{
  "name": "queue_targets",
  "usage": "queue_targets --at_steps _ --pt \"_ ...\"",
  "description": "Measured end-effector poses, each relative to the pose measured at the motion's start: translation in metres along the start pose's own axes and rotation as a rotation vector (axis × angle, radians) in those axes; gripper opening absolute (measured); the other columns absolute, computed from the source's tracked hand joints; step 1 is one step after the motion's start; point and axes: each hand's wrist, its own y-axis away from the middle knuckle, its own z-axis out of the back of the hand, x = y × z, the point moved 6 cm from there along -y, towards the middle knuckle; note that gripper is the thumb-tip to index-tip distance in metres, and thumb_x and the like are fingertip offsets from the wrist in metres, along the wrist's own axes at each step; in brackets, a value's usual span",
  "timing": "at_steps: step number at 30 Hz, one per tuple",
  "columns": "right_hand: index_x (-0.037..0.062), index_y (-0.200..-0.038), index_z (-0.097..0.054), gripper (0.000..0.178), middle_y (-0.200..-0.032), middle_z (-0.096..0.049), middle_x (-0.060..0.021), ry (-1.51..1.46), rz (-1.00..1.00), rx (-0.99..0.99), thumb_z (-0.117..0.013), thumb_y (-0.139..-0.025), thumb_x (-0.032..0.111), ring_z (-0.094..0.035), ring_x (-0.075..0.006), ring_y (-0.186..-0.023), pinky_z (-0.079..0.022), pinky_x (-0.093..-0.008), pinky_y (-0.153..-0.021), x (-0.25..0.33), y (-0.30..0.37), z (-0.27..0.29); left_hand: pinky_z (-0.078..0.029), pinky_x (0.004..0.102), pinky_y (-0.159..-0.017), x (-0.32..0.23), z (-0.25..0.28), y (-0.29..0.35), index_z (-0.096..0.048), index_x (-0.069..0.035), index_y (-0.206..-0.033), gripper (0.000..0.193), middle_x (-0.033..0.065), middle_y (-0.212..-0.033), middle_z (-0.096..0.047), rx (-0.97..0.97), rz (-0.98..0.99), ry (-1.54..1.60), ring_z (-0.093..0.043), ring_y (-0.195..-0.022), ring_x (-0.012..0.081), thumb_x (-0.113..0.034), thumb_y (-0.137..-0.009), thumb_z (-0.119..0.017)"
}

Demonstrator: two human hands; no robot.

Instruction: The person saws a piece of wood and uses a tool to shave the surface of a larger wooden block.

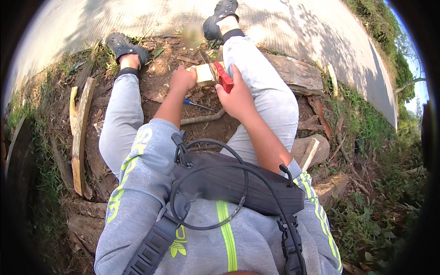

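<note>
My left hand [183, 79] is closed around the near left end of a pale wooden block [203, 75], held up between my knees. At the block's right end, my right hand [237, 98] grips a small red tool [223, 78]. Its exact kind is hard to make out; a brownish strip shows where it meets the wood. Below the block, a screwdriver-like tool with a blue handle [187, 101] and a thin metal shaft lies on the dirt. Just nearer to me rests a bare stick [204, 118].
Long split wood pieces [82, 133] lie at the left, beside my leg. A weathered log [293, 74] and another wood chunk [313, 149] are at the right. Paved road [151, 18] runs beyond my feet. A black waist bag [238, 178] with a looping cable sits on my lap.
</note>
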Motion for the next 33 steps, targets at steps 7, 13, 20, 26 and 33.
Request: queue_targets --at_steps 7,13,20,26,33 --pt "-0.0059 -0.158 -0.047 0.067 -0.120 -0.075 -0.0203 -0.251 -0.073 -0.051 -0.070 -0.098 0.012 -0.074 -0.0252 -0.106 -0.057 -0.0349 -0.094 -0.004 0.002 -0.001 -0.052 0.0511 -0.104 -0.006 0.004 0.024 -0.067 -0.001 -0.130 0.051 0.0291 -0.126 -0.073 -0.048 -0.007 0.195 -0.069 -0.120 0.0457 -0.045 -0.104 -0.058" --pt "-0.0081 -0.158 -0.046 0.061 -0.131 -0.072 -0.0183 -0.652 -0.335 0.075 -0.066 -0.103 0.007 -0.070 -0.0150 -0.104 -0.056 -0.0276 -0.088 0.015 -0.024 -0.015 -0.053 0.0504 -0.104 0.001 0.006 0.026 -0.064 -0.003 -0.133 0.050 0.0266 -0.127 -0.073 -0.067 -0.014 0.224 -0.069 -0.121 0.0439 -0.043 -0.103 -0.060" --pt "-0.0135 -0.156 -0.045 0.060 -0.146 -0.067 -0.0185 -0.557 -0.182 0.003 -0.066 -0.103 0.006 -0.065 -0.0160 -0.125 -0.052 -0.0271 -0.101 0.028 -0.023 -0.014 -0.053 0.0510 -0.103 0.000 0.003 0.032 -0.063 -0.006 -0.135 0.049 0.0253 -0.126 -0.073 -0.073 -0.025 0.246 -0.069 -0.120 0.0439 -0.043 -0.102 -0.062" --pt "-0.0092 -0.154 -0.048 0.057 -0.125 -0.071 -0.0130 -0.717 -0.222 0.066 -0.066 -0.102 0.007 -0.056 -0.0052 -0.071 -0.046 -0.0237 -0.061 0.026 -0.039 -0.004 -0.053 0.0498 -0.103 -0.003 0.000 0.031 -0.065 -0.007 -0.135 0.049 0.0262 -0.126 -0.073 -0.053 -0.013 0.224 -0.069 -0.121 0.0440 -0.045 -0.103 -0.062" --pt "-0.0056 -0.151 -0.051 0.059 -0.089 -0.066 -0.0058 -0.616 -0.207 0.274 -0.071 -0.100 0.016 -0.059 -0.0099 -0.063 -0.048 -0.0285 -0.054 0.053 -0.082 0.001 -0.054 0.0484 -0.103 0.007 0.000 0.023 -0.065 -0.004 -0.135 0.051 0.0256 -0.127 -0.073 -0.101 -0.017 0.229 -0.070 -0.120 0.0421 -0.044 -0.103 -0.062"
